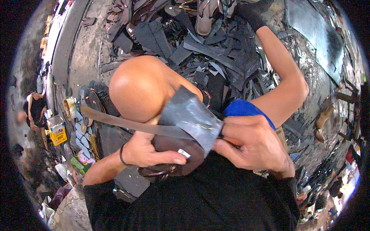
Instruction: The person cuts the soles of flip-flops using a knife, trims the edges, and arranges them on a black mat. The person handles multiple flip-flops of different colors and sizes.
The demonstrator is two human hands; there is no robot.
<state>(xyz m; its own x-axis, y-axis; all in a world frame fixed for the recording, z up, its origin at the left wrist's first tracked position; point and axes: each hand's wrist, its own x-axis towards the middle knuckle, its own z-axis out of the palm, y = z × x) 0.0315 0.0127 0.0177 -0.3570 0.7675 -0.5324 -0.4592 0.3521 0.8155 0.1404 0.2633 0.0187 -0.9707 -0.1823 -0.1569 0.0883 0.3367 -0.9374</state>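
My left hand (148,152) is closed around a dark brown sandal (192,159), its thumb lying across the sole beside a small pale label. The sandal's straps hang below, near the wrist. Over its far end bends a glossy black rubber piece (189,111). Curled fingers of my right hand (252,142) grip the rubber's right edge; the fingertips are partly hidden. A long, narrow, flat brownish strip (127,124), blade-like in shape, lies across the rubber and reaches out to the left past my knee. Whether a hand holds it, I cannot tell.
My bent bare knee (138,86) rises just beyond the work. Black rubber offcuts (216,52) heap on the floor ahead, with several sandals (206,17) behind. A yellow box (57,131) and a person (34,109) are at left; a dark sheet (318,36) lies far right.
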